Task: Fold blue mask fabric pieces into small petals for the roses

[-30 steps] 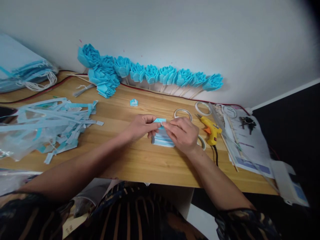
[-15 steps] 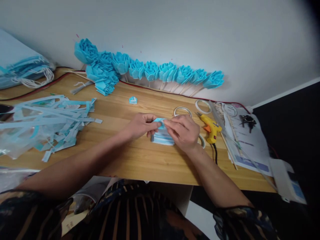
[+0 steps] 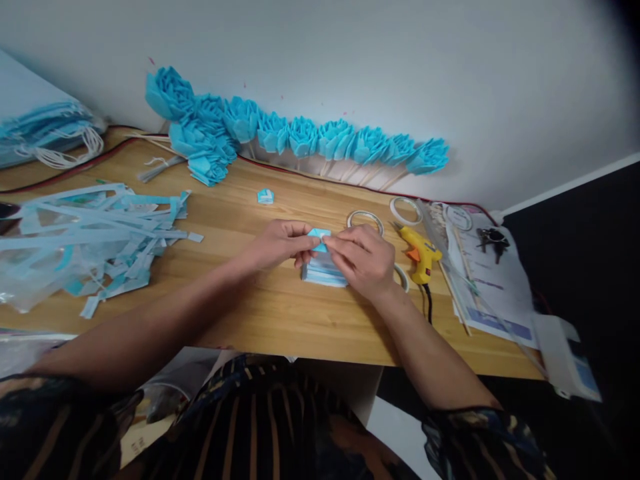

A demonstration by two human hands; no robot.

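Note:
A small folded piece of blue mask fabric [image 3: 319, 233] is between my two hands, just above the table. My left hand [image 3: 280, 245] pinches its left side between thumb and fingers. At its right side the fingertips of my right hand [image 3: 367, 257] are closed on it, over a pale patch. Below lies a stack of light-blue and white pieces [image 3: 324, 275], partly covered by my right hand. Farther back, a single folded blue piece [image 3: 265, 196] with white marks rests on the table.
Blue fabric flowers [image 3: 303, 137] on sticks lean along the wall. A heap of cut strips [image 3: 115, 227] lies left, near bundled masks [image 3: 55, 130]. To the right are tape rolls [image 3: 406, 211], a yellow glue gun [image 3: 421, 253] with its cord, papers [image 3: 493, 283] and keys [image 3: 494, 241].
The folded piece and both hands have shifted slightly upward in view, and more of the piece's blue face shows. Both hands keep their pinch. The camera view has moved a little.

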